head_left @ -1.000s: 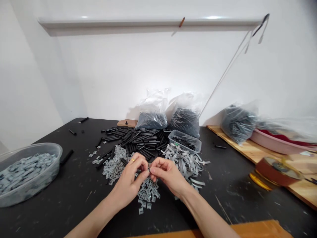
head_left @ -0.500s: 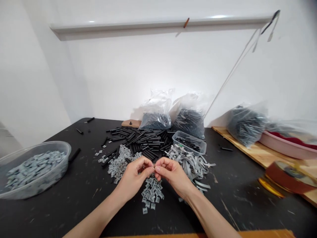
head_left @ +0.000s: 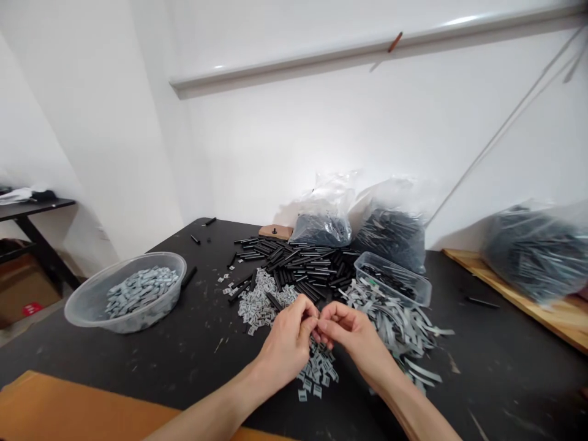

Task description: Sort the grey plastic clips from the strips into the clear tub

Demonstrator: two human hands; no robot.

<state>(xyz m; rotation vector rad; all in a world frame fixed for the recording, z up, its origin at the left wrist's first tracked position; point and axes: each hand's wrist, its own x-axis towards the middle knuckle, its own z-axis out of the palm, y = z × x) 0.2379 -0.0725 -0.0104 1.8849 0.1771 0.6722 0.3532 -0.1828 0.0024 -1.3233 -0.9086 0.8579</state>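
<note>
My left hand [head_left: 289,343] and my right hand [head_left: 353,335] meet fingertip to fingertip above the black table [head_left: 138,361]. Both are closed in a pinch on something small between them that I cannot make out. Right under them lies a small heap of grey plastic clips [head_left: 316,373]. Another heap of grey clips [head_left: 260,303] is just beyond my left hand. A pile of black rods [head_left: 298,263] lies further back, and grey strips [head_left: 395,312] spread out to the right of my right hand.
A clear round bowl [head_left: 87,303] of grey pieces stands at the left. A clear rectangular tub [head_left: 392,278] sits behind the strips. Plastic bags of black parts [head_left: 390,226] lean on the wall. A wooden board [head_left: 551,306] with another bag lies right; a side table [head_left: 27,211] far left.
The view has swung to the left, so everything sits further right in the picture. My hands stay pinched together over the clip heap. The brown round object at the right has left the view.
</note>
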